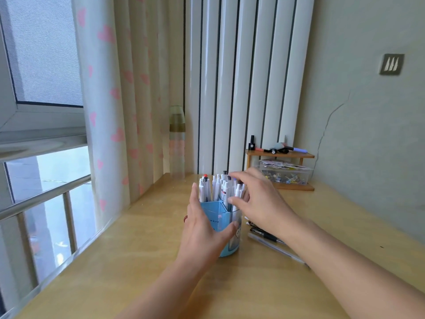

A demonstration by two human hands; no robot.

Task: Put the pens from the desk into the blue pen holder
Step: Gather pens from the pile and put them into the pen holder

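The blue pen holder (222, 226) stands upright on the wooden counter (142, 261), and everything else is placed from it. It is divided into compartments, and the back ones are packed with white pens (217, 188) standing upright, caps up (one at the left has a red tip, a few others dark tips). The near compartment, behind the printed front wall, looks bare as far as can be seen.

The left hand (202, 229) wraps the holder's left and front wall, fingers reaching up along the side and the thumb curled across the front, touching the plastic. The right hand (257, 201) sits at the holder's right rim with its fingers spread and lightly curved over the pen tops; whether the fingertips pinch a pen cannot be told, since the fingers are blurred and cover that spot.

Just right of the holder, partly under the right wrist, two loose pens (271, 239) lie flat on the counter: a dark one and a clear one beside it.

Behind and right of the holder, by the wall, a small wooden shelf (279, 155) carries a little black bottle and some markers on top, with a clear plastic box (287, 174) of small mixed bits underneath. Behind and left of the holder a clear bottle (177, 143) stands against the heart-patterned curtain (110, 111).
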